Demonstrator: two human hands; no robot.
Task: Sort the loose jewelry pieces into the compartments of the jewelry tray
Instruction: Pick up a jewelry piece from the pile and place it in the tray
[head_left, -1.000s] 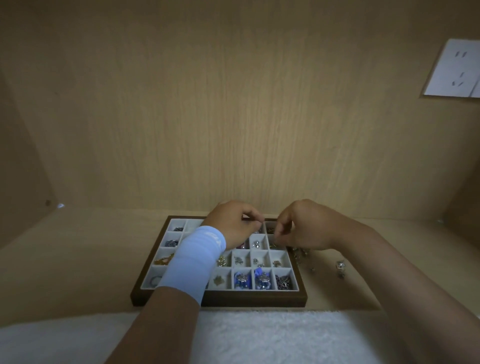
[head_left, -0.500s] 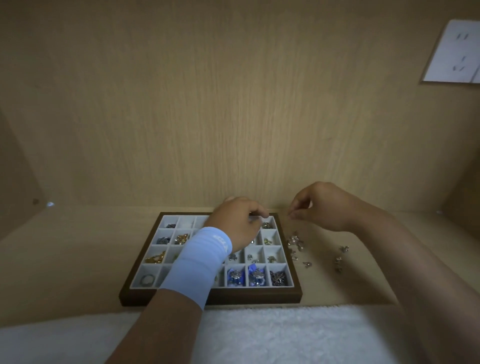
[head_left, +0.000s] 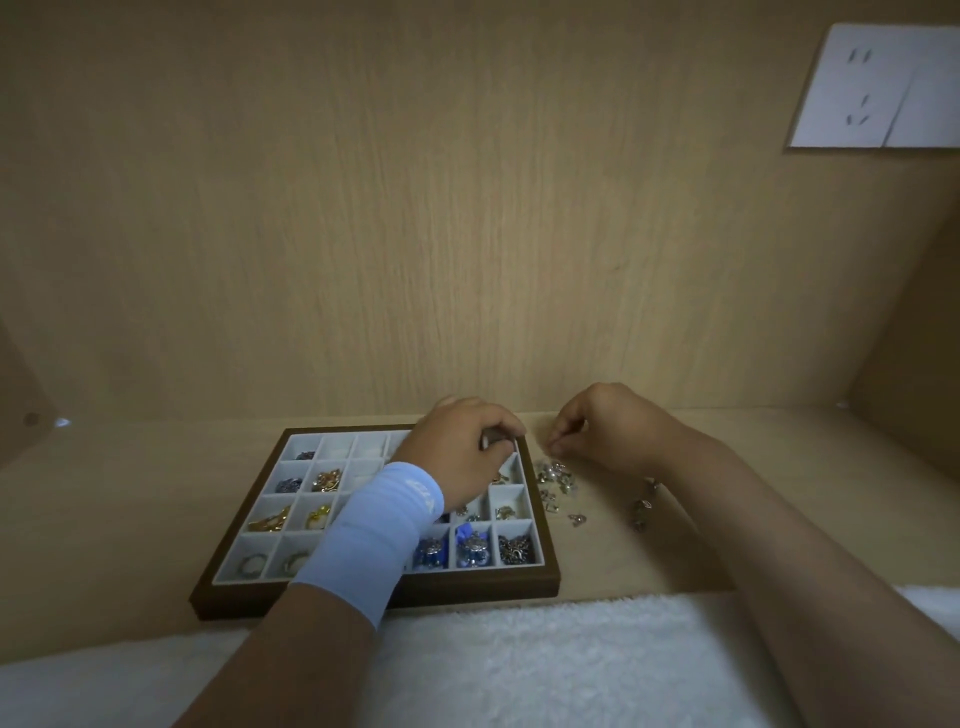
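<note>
Dark wood frames the jewelry tray, whose pale grid of compartments lies on the shelf near its front edge. Several compartments are seen already filled: gold pieces in the left columns, blue pieces along the near row, a dark tangle at the near right corner. A few far compartments look unfilled.

Just right of the tray, a small heap of loose silver pieces is scattered on the wood, with a couple more lying further right, partly under the forearm.

The left hand is held over the far right part of the tray, its fingers curled narrow and the fingertips pressed together above a far right compartment; whether a piece is pinched there cannot be told. A light blue sleeve covers that wrist and hides the middle compartments. The right hand hovers just beyond the loose heap, thumb and forefinger closed narrow as if on something tiny; the thing itself is too small to make out.

A white towel lies across the near edge, and a white socket plate is fixed to the back wall.

Mishaps can be judged likely from here. A piece released too high could bounce into a neighbouring compartment. The sleeve could brush filled compartments and drag pieces over the dividers. The right forearm could sweep the outlying pieces off towards the towel, where they would be hard to find.
</note>
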